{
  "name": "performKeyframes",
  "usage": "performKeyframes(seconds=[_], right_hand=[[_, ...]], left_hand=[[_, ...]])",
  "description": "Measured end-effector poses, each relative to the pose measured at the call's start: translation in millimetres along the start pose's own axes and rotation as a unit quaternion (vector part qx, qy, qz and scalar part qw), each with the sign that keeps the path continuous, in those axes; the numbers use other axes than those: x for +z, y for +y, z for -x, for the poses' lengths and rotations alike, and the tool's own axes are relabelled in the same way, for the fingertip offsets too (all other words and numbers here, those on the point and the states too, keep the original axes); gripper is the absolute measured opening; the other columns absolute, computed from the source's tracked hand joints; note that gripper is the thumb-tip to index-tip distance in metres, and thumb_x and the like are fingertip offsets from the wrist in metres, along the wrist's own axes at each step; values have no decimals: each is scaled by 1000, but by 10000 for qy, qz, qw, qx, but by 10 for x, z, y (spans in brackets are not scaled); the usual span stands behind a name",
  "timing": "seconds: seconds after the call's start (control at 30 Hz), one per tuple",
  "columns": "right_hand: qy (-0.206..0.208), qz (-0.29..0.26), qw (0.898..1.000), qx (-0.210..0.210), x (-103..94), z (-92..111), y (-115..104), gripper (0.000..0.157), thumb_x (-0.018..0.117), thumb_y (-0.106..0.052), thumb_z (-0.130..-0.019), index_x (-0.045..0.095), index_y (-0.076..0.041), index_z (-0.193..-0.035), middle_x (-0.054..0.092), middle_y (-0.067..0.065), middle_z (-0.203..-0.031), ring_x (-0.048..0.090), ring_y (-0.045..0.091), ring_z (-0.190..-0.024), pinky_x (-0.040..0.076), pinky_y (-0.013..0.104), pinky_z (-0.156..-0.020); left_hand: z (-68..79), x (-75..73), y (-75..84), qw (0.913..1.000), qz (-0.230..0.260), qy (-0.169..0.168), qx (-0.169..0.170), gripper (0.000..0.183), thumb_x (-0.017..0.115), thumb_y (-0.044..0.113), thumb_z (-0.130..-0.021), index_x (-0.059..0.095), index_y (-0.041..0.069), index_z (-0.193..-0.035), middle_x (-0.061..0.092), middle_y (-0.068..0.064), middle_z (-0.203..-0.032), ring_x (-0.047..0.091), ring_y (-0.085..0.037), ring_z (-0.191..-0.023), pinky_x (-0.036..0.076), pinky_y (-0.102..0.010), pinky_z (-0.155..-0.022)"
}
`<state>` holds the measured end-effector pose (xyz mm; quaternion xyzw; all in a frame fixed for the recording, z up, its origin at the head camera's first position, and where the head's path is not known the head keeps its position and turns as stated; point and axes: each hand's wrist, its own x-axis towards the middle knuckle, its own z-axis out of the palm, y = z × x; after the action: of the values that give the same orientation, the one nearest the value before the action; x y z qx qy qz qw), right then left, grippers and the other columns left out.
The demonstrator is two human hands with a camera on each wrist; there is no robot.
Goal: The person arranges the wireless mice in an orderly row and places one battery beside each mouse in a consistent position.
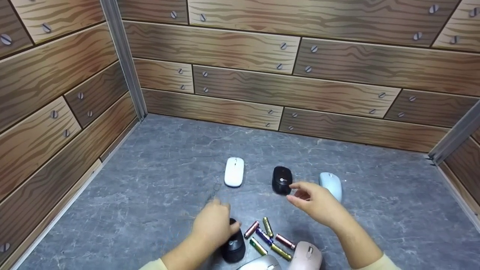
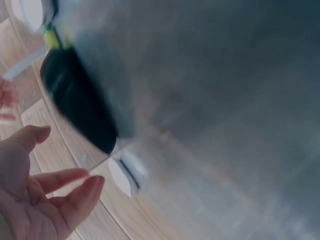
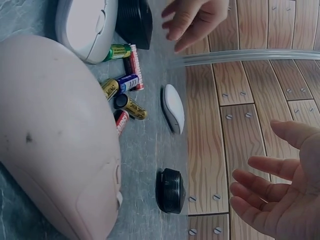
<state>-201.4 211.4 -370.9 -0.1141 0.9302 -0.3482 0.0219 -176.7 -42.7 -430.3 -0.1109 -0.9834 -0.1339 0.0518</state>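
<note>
In the head view my left hand (image 1: pixel 213 225) hovers beside and over a black mouse (image 1: pixel 234 245) at the front. The left wrist view shows a gap between my loosely bent fingers (image 2: pixel 80 200) and that mouse (image 2: pixel 80 100), though motion blurs the picture. Near a second black mouse (image 1: pixel 282 180) farther back, my right hand (image 1: pixel 315 202) has its thumb and fingers spread apart. The right wrist view finds nothing between those fingers (image 3: pixel 260 187). Behind my right hand, a light blue mouse (image 1: pixel 332 185) is partly covered.
Several batteries (image 1: pixel 264 236) lie loose between the hands. A pink mouse (image 1: pixel 307 257) and a grey-white mouse (image 1: pixel 260 263) sit at the front edge of view. A white mouse (image 1: pixel 234 171) lies farther back. Wood-patterned walls (image 1: pixel 240 78) border the grey tabletop (image 1: pixel 150 180).
</note>
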Motion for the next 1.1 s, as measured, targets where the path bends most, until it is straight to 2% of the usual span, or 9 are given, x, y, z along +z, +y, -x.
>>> performKeyframes(seconds=[0.2, 0.37, 0.6, 0.83, 1.0, 1.1], right_hand=[[-35, 26, 10000, -37, 13, -11, 22, 40, 64, -31, -84, 60, -5, -114, 65, 2, -91, 60, 18, -86, 51, 36, -76], [-15, 31, 10000, 3, 29, -16, 33, 40, 64, -32, -84, 60, -6, -114, 64, 1, -89, 60, 17, -85, 51, 35, -75], [-34, 15, 10000, 35, 42, -16, 31, 38, 64, -31, -84, 61, -6, -113, 64, 0, -88, 60, 16, -85, 51, 34, -73], [27, -42, 10000, 61, 29, -16, 17, 36, 63, -30, -85, 61, -8, -112, 65, 1, -91, 60, 18, -87, 51, 36, -75], [11, -20, 10000, 24, 46, -25, 3, 36, 63, -30, -85, 61, -7, -112, 65, 2, -92, 60, 18, -87, 50, 36, -76], [0, -3, 10000, 11, 56, -26, 5, 35, 63, -30, -85, 61, -7, -111, 65, 1, -91, 61, 18, -87, 50, 36, -75]], left_hand=[[79, 70, 60, 9977, -493, -332, -332, 70, 62, 67, -66, 62, 1, -87, 58, -12, -78, 59, -29, -71, 51, -44, -56], [105, 60, 87, 9961, -411, -702, -346, 73, 64, 71, -59, 62, 2, -81, 60, -10, -73, 60, -29, -68, 50, -43, -56], [94, 18, 66, 9956, -131, -882, -295, 61, 72, 57, -55, 60, 2, -78, 55, -7, -72, 55, -25, -65, 50, -41, -59], [78, 3, 16, 9970, -4, -766, -110, 45, 78, 38, -49, 61, 2, -71, 54, -8, -74, 56, -26, -62, 51, -41, -59], [74, -15, 22, 9953, -115, -951, -133, 53, 81, 30, -47, 62, -4, -83, 52, -10, -78, 57, -30, -68, 52, -43, -63], [63, -26, 21, 9944, -171, -1023, -179, 58, 81, 29, -49, 61, -6, -91, 54, -12, -82, 59, -32, -74, 53, -43, -68]])
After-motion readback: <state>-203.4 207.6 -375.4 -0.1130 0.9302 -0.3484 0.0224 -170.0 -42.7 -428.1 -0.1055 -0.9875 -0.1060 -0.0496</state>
